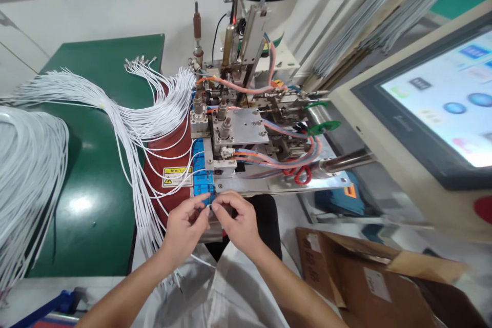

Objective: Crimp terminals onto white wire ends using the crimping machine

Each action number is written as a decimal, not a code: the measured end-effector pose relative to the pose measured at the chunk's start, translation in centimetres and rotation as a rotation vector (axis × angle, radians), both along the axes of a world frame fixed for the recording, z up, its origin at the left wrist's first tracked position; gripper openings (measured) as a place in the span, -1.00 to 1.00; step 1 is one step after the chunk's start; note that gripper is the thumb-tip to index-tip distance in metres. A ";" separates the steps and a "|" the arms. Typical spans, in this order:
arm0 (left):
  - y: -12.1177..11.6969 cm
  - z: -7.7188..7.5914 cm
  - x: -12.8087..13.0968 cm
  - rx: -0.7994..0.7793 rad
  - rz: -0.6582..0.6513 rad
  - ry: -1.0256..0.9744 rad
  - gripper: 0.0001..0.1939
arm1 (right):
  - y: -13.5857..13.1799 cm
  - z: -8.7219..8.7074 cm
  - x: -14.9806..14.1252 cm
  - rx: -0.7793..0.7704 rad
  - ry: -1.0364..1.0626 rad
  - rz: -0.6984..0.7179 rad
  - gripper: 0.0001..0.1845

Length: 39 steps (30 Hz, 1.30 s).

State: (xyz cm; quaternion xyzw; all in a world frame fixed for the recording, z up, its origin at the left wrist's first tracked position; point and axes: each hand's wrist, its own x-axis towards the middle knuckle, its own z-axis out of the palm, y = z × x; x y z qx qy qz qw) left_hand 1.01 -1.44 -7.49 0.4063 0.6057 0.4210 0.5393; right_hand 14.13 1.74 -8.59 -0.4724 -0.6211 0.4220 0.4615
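My left hand (186, 223) is closed in a pinch on a thin white cable, just in front of the blue fixture blocks (202, 177). My right hand (240, 218) meets it fingertip to fingertip, pinching at the end of the same cable; the tip itself is too small and covered to make out. Several white cables run from a large bundle (149, 118) into the blue blocks, under the metal head of a machine (246, 125). A yellow warning label (177, 177) sits on the red-brown surface left of the blocks.
A green table (88, 164) carries the bundle, with a second coil of white cables (28, 179) at far left. At right stands a touchscreen panel (434, 97) with a red button (484, 209). Open cardboard boxes (357, 271) lie below, right of my arm.
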 end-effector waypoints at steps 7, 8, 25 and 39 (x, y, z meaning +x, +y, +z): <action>0.2 -0.6 -0.2 -0.008 0.023 0.048 -0.65 | -0.2 -0.5 0.3 0.147 -0.121 -0.063 -0.88; 0.4 -0.7 -0.6 0.009 -0.007 0.103 -0.64 | -0.2 -0.6 0.4 0.155 -0.142 -0.058 -0.88; 3.5 -0.5 -2.4 0.331 -0.272 0.809 -0.85 | 1.9 -3.4 0.2 -0.170 -0.215 -0.060 -0.83; 4.1 -0.5 -2.5 0.358 -0.368 0.926 -0.83 | 3.7 -3.1 1.3 -0.107 -0.384 0.135 -0.74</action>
